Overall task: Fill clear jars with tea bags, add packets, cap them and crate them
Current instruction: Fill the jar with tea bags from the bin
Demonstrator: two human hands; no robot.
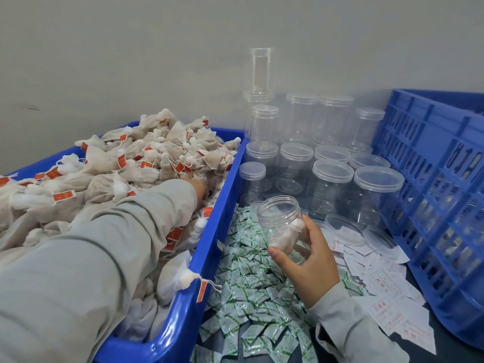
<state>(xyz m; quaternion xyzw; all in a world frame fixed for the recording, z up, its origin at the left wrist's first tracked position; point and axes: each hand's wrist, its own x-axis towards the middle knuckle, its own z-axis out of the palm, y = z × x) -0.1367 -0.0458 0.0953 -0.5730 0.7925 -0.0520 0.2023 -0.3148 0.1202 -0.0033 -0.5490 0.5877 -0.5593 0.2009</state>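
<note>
Jar (281, 226), clear ribbed plastic, uncapped and tilted, sits in my right hand (310, 263) above the green-printed packets (251, 297); fingers curl round its wall, one or two soft tea bags inside. I judge filling has barely begun. My left hand (200, 188) digs into the tea bags (146, 163) heaped in the blue bin (222, 205); its fingers are buried, so I cannot tell their state. Next: pinch one limp, stringed bag cleanly.
</note>
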